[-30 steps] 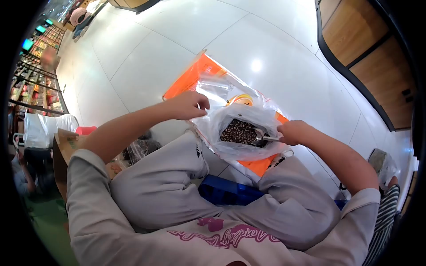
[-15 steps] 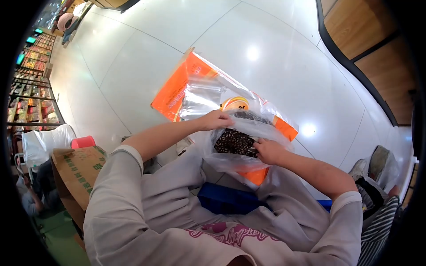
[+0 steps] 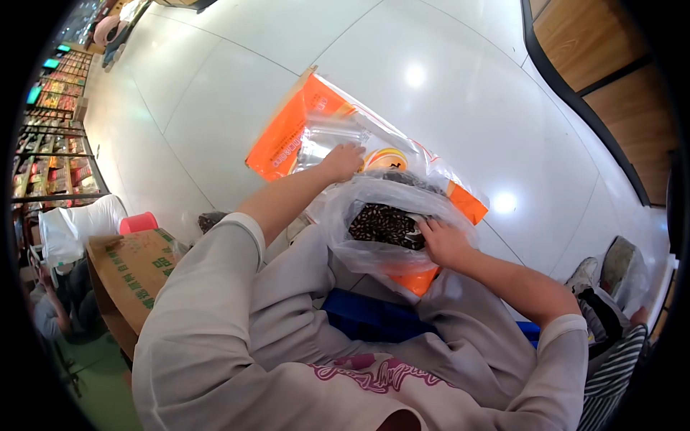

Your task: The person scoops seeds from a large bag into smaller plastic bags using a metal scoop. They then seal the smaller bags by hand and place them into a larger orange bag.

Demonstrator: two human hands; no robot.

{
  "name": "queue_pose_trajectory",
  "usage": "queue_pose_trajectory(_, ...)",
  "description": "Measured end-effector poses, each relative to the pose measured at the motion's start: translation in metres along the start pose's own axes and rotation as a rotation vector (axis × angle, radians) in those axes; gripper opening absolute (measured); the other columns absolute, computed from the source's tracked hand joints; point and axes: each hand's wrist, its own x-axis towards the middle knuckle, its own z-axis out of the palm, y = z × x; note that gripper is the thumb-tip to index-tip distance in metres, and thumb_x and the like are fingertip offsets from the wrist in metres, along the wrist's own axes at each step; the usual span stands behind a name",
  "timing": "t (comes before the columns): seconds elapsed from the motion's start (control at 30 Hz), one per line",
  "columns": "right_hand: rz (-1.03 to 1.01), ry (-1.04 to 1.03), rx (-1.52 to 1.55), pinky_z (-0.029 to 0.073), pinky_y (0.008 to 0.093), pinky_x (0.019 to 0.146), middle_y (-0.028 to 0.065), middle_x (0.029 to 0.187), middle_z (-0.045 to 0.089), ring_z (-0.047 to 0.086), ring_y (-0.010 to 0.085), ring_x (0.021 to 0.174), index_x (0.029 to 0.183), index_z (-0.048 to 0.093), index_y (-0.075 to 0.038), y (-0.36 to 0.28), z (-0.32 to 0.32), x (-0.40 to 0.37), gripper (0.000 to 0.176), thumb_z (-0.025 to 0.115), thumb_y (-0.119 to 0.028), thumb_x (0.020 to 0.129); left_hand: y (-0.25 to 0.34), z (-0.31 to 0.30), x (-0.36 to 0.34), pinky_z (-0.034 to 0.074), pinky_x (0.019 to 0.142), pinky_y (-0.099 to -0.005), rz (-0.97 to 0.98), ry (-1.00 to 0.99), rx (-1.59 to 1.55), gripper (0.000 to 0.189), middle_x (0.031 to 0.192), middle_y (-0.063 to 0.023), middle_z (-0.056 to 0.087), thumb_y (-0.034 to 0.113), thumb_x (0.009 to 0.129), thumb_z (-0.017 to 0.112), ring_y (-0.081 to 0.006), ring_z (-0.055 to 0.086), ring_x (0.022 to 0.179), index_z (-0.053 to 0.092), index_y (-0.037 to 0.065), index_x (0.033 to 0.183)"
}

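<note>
The person is sitting low over the white tiled floor (image 3: pixel 215 86) with both arms stretched forward and the hands well apart. The clear plastic bag of dark seeds (image 3: pixel 381 224) is standing open just past the knees, mouth upward. The right hand (image 3: pixel 444 243) is the nearer one, resting at the bag's right rim with its fingers dipping into the opening. I cannot tell whether they are clamping anything. The left hand (image 3: pixel 343 159) is reaching beyond the bag, fingers curled down onto a stack of clear pouches (image 3: pixel 323 136). Whether it is pinching one or only pressing is hidden. The pouches are lying on an orange sack (image 3: pixel 284 136), whose long side is running away to the left.

Dark print is running along the sack's edge, green characters are showing on a cardboard box (image 3: pixel 133 269) at the left, and pink script (image 3: pixel 374 375) is crossing the person's top. All of it is too small or warped to read.
</note>
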Motion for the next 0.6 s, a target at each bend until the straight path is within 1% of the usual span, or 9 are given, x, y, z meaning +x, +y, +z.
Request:
queue_pose_trajectory(0.03,-0.035,0.051,-0.047,0.048,0.0443,0.087,0.0181,0.112,0.057,0.058,0.0351,0.105,0.127,0.046,-0.002,0.003,0.003,-0.003,0.046,0.054,-0.014,0.083,0.002,0.006,-0.002,0.041,0.098,-0.0448,0.103,-0.004,0.083,0.027,0.145,-0.0102,0.043,0.013,0.082,0.058,-0.03,0.047,0.125,0.066,0.01,0.108)
queue_pose_trajectory(0.07,-0.034,0.052,-0.047,0.048,0.0443,0.087,0.0181,0.112,0.057,0.058,0.0351,0.105,0.127,0.046,-0.002,0.003,0.001,-0.005,0.046,0.054,-0.014,0.083,0.003,0.013,-0.001,0.041,0.098,-0.0448,0.103,-0.004,0.083,0.027,0.145,-0.0102,0.043,0.013,0.082,0.058,-0.03,0.047,0.125,0.066,0.01,0.108)
queue_pose_trajectory(0.13,-0.014,-0.027,-0.076,0.048,0.0435,0.086,0.0172,0.11,0.058,0.059,0.0345,0.102,0.128,0.047,-0.004,0.005,-0.002,-0.011,0.045,0.052,-0.014,0.084,0.005,0.027,0.002,0.038,0.102,-0.0468,-0.011,-0.16,0.102,0.037,0.152,-0.008,0.033,0.016,0.084,0.055,-0.0291,0.042,0.13,0.06,0.01,0.121)
queue_pose_trajectory(0.17,-0.013,-0.025,-0.076,0.048,0.0435,0.086,0.0172,0.11,0.058,0.059,0.0345,0.102,0.128,0.047,-0.004,0.007,0.0,-0.012,0.045,0.052,-0.014,0.084,0.007,0.027,0.001,0.038,0.102,-0.0468,-0.01,-0.159,0.104,0.037,0.152,-0.008,0.033,0.016,0.084,0.055,-0.0291,0.042,0.13,0.06,0.01,0.121)
queue_pose_trajectory(0.23,-0.005,-0.075,-0.052,0.049,0.0432,0.084,0.0161,0.112,0.059,0.06,0.0342,0.101,0.128,0.049,-0.006,0.014,0.003,-0.016,0.044,0.051,-0.014,0.085,0.01,0.027,-0.002,0.038,0.103,-0.0461,-0.064,-0.232,0.055,0.045,0.153,-0.0061,0.031,0.02,0.087,0.051,-0.0279,0.041,0.131,0.052,0.009,0.131)
queue_pose_trajectory(0.33,0.01,-0.097,-0.051,0.05,0.0441,0.083,0.0155,0.113,0.059,0.06,0.0344,0.1,0.126,0.051,-0.007,0.02,0.003,-0.02,0.042,0.049,-0.014,0.085,0.008,0.029,-0.005,0.042,0.096,-0.0471,-0.035,-0.221,0.127,0.046,0.153,-0.0044,0.032,0.026,0.09,0.048,-0.029,0.046,0.123,0.048,0.011,0.133)
queue_pose_trajectory(0.47,0.008,-0.071,-0.049,0.05,0.0447,0.082,0.015,0.112,0.059,0.061,0.0342,0.098,0.124,0.052,-0.007,0.026,0.005,-0.026,0.04,0.05,-0.013,0.084,0.014,0.039,-0.006,0.042,0.096,-0.0464,-0.067,-0.142,0.174,0.047,0.153,-0.0031,0.032,0.027,0.088,0.051,-0.028,0.048,0.121,0.049,0.009,0.132)
queue_pose_trajectory(0.57,-0.021,-0.057,-0.03,0.051,0.045,0.082,0.0153,0.111,0.06,0.06,0.0342,0.098,0.12,0.053,-0.006,0.022,-0.003,-0.027,0.037,0.051,-0.012,0.083,0.021,0.03,-0.006,0.044,0.093,-0.0439,-0.11,-0.127,0.115,0.046,0.15,-0.0057,0.037,0.022,0.084,0.055,-0.0295,0.051,0.118,0.054,0.007,0.127)
queue_pose_trajectory(0.6,-0.002,-0.074,-0.044,0.051,0.0448,0.081,0.0152,0.11,0.06,0.06,0.034,0.098,0.119,0.054,-0.005,0.02,-0.007,-0.027,0.036,0.051,-0.012,0.083,0.024,0.018,-0.006,0.046,0.091,-0.0426,-0.12,-0.099,0.055,0.045,0.144,-0.0083,0.044,0.019,0.081,0.057,-0.0309,0.054,0.112,0.056,0.006,0.124)
